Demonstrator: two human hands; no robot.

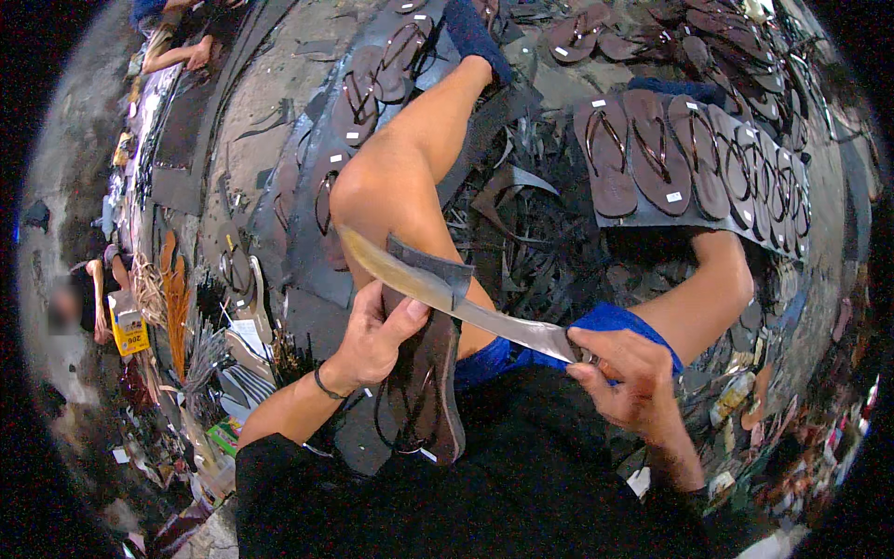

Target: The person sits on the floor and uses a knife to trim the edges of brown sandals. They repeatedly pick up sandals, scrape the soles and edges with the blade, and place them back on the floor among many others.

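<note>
My left hand (pixel 372 340) grips a dark brown sandal (pixel 430 382) held upright against my bent left knee (pixel 372 186), with its thumb over the sole's edge. My right hand (pixel 629 373) is closed around the handle of a long curved knife (pixel 438 293). The blade runs up and to the left across the sandal's top end, where a dark strip of sole edge (pixel 430 261) stands above the blade. A thin black band sits on my left wrist.
Rows of finished brown sandals (pixel 689 158) lie on dark sheets at the upper right and upper middle (pixel 377 79). Dark rubber offcuts (pixel 531 233) litter the ground between my legs. Another person's arm (pixel 182 58) shows at the top left, and someone sits at the far left (pixel 88 289).
</note>
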